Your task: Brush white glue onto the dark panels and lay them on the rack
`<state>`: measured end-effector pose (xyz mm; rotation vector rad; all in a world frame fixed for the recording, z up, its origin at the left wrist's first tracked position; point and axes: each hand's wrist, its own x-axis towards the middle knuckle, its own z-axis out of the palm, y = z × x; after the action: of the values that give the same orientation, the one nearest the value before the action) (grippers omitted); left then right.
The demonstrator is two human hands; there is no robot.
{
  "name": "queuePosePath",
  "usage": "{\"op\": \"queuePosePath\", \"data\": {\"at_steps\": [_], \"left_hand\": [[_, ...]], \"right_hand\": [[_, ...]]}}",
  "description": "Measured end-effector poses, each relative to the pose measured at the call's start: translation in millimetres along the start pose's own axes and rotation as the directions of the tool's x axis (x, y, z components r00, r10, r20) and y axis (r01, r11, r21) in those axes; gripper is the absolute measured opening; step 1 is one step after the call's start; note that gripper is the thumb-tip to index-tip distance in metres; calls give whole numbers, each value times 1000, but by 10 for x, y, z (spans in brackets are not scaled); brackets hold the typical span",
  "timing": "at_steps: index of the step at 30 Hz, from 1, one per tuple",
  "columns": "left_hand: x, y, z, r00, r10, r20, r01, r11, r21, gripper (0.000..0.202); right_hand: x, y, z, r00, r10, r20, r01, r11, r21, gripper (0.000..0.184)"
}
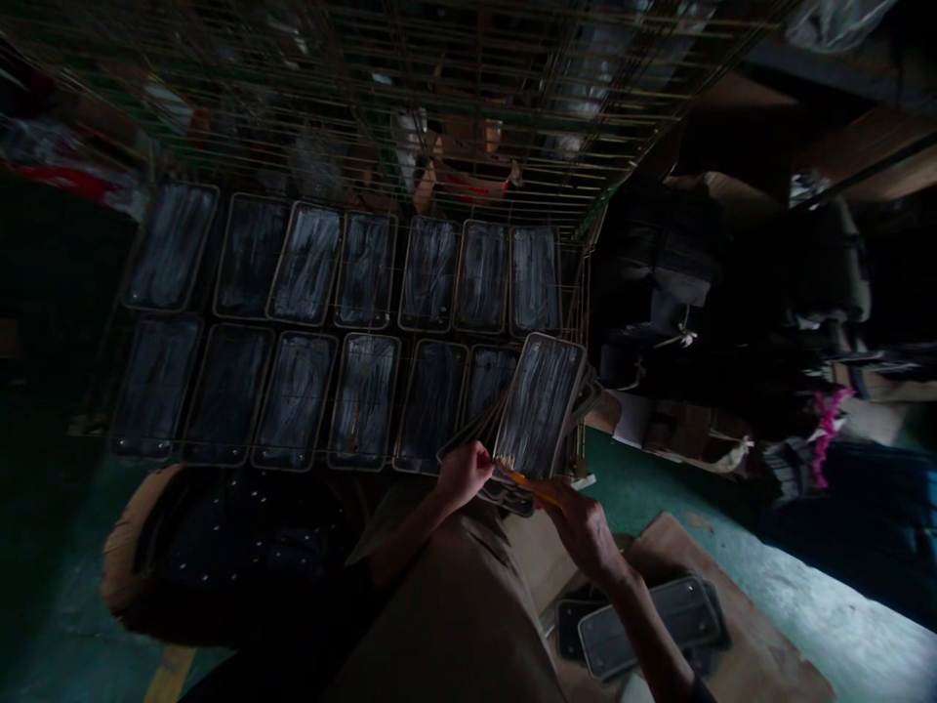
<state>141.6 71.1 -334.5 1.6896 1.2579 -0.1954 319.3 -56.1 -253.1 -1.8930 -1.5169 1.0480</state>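
My right hand point(586, 532) is closed around a brush point(538, 491) with a yellow handle. Its pale bristles touch the lower left corner of a dark rectangular panel point(540, 405) that has a light rim and whitish streaks. This panel lies tilted on top of a fanned stack of similar panels point(472, 434). At the panel's lower left edge, my left hand point(465, 474) has its fingers closed, pinching the edge; the fingertips are partly hidden.
Streaked panels point(364, 400) lie in two rows on a wire rack point(586, 293). Below left stands a round container point(121, 557) with a dark, dotted inside. More panels point(644, 625) rest on cardboard point(739, 586) at lower right. Dark bundles point(673, 264) fill the right side.
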Motion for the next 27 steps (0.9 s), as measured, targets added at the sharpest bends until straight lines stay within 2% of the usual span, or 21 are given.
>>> {"op": "queuePosePath", "data": {"at_steps": [2, 4, 6, 8, 12, 16, 19, 23, 27], "left_hand": [[-9, 0, -8, 1000, 27, -9, -27, 1000, -15, 5], [-18, 6, -18, 999, 45, -17, -46, 999, -21, 4], [-25, 15, -27, 999, 47, -16, -47, 999, -23, 4], [-28, 23, -32, 999, 37, -6, -37, 999, -24, 5], [-30, 32, -42, 1000, 23, 2, -23, 1000, -13, 7], [-39, 68, -76, 1000, 28, 14, -28, 1000, 9, 9], [-39, 95, -90, 999, 6, 35, -7, 1000, 27, 9], [-21, 61, -43, 999, 2, 33, -3, 1000, 28, 9], [-6, -2, 21, 999, 42, -2, -42, 999, 31, 6]], "right_hand": [[125, 70, -88, 999, 20, -44, -17, 998, 56, 26], [299, 151, -204, 990, 21, -138, -13, 998, 55, 26], [435, 206, -291, 967, 3, -255, -2, 1000, 5, 26], [451, 214, -293, 951, -23, -307, 3, 998, -63, 27], [98, 119, -44, 983, -9, -186, -10, 995, -101, 27], [-295, 23, 174, 988, 66, -142, -63, 998, 26, 26], [-409, 47, 177, 968, 131, -216, -120, 991, 63, 25], [-474, 187, 100, 913, 238, -332, -238, 970, 44, 23], [-438, 282, -33, 887, 215, -410, -240, 971, -10, 24]]}}
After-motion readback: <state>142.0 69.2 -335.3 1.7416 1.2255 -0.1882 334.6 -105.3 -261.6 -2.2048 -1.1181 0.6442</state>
